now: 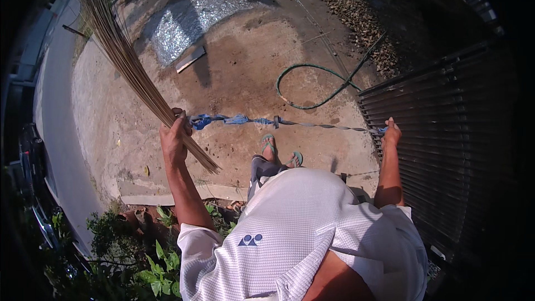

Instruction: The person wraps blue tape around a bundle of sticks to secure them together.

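My left hand is closed around a stick broom, a long bundle of thin brown sticks. The broom slants from the upper left down past my wrist. From that same hand a twisted grey rope with blue cloth wrapped on it stretches nearly straight across to the right. My right hand grips the rope's far end, beside the dark slatted gate. A dark lump, perhaps a knot or ring, sits midway along the rope. How the rope meets the broom is hidden by my left fingers.
A green hose lies looped on the concrete ground. Beyond it are a gravel pile, a shiny silver sheet and a small flat board. Leafy plants grow at lower left; a parked car stands by the road.
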`<act>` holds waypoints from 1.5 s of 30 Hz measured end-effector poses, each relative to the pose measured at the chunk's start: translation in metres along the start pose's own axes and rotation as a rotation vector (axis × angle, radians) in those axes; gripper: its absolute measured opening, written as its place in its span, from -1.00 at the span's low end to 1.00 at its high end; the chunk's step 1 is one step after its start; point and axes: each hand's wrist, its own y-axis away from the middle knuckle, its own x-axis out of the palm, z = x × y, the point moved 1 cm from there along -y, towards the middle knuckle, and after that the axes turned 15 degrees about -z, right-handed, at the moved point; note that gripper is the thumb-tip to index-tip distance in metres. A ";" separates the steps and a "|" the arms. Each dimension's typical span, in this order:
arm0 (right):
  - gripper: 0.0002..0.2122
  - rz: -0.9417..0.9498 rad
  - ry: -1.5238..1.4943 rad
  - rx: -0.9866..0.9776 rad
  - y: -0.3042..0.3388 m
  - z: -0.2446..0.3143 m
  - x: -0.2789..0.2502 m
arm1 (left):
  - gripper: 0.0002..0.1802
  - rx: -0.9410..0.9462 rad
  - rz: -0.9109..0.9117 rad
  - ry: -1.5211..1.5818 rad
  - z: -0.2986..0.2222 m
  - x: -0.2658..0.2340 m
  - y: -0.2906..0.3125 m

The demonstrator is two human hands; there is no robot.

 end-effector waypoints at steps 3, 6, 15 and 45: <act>-0.58 0.142 0.008 -0.056 0.024 -0.001 -0.003 | -0.76 -0.059 0.144 0.065 -0.017 0.037 0.029; -0.58 0.339 0.235 -0.136 0.045 -0.011 0.004 | -0.68 -0.038 0.284 0.061 -0.020 0.057 0.050; -0.50 0.965 0.051 -1.054 0.242 0.084 0.046 | -0.63 -0.091 0.605 0.009 -0.036 0.112 0.099; -0.63 1.407 -0.235 -0.485 0.301 0.101 0.000 | -0.67 -0.493 0.303 0.385 0.007 0.124 0.063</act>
